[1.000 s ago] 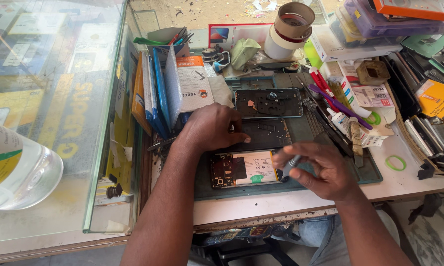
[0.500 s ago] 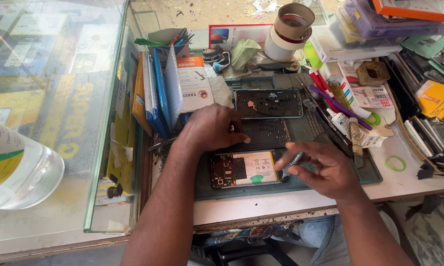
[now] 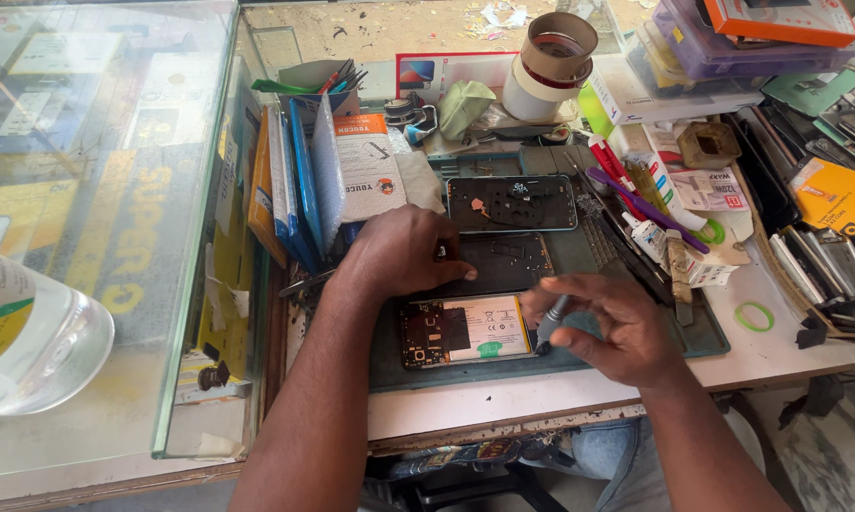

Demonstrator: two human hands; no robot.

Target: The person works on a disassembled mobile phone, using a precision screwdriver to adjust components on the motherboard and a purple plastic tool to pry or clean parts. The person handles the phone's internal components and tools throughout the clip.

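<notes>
One view only, head camera looking down at a cluttered repair bench. Opened phone (image 3: 463, 330) lies back-off on the dark work mat (image 3: 390, 374), circuit board and pale battery exposed, just in front of the person. Left hand (image 3: 404, 254) rests palm-down, fingers curled, on the mat above the phone, fingertips touching a dark phone panel (image 3: 503, 258); likely bracing the work, not gripping anything. Right hand (image 3: 606, 327) is closed around a small grey screwdriver (image 3: 551, 322), tip angled down at the phone's right end, held pen-like for fine control. A second phone frame (image 3: 511, 203) sits further back on the mat, parts kept close.

Packaging: flat sleeves (image 3: 290, 180) in blue, orange and clear stand upright against the glass counter (image 3: 96, 190) at left. White and orange card pack (image 3: 366, 166) leans beside them. Tape rolls (image 3: 551, 62) stacked at back. Orange-lidded purple box (image 3: 731, 38) top right, yellow carton (image 3: 840, 194) at right edge. Green ring (image 3: 754, 317) on the table.
</notes>
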